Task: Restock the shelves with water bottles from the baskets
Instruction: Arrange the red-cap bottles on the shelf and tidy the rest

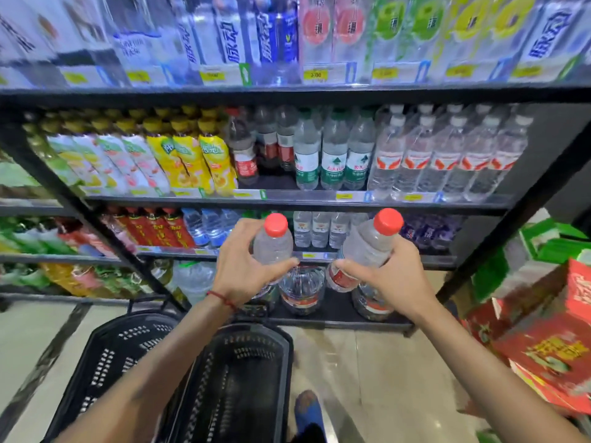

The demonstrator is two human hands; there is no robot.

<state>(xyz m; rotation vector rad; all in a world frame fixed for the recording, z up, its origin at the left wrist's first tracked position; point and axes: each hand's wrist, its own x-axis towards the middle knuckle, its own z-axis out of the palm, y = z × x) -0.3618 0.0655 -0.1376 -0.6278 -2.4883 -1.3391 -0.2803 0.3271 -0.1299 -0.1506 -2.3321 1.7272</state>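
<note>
My left hand grips a clear water bottle with a red cap, held upright in front of the lower shelves. My right hand grips a second red-capped water bottle, tilted a little to the right. Both bottles hang in the air above the bottom shelf, where several large bottles with red labels stand. Below my arms sit two black plastic baskets on the floor; I see no bottles inside them. The middle shelf carries red-label bottles with a gap beside them.
The black shelving rack is filled with juice, tea and water bottles on several levels. Red and green cartons are stacked on the floor at the right. My foot in a blue shoe stands on the pale tiled floor next to the baskets.
</note>
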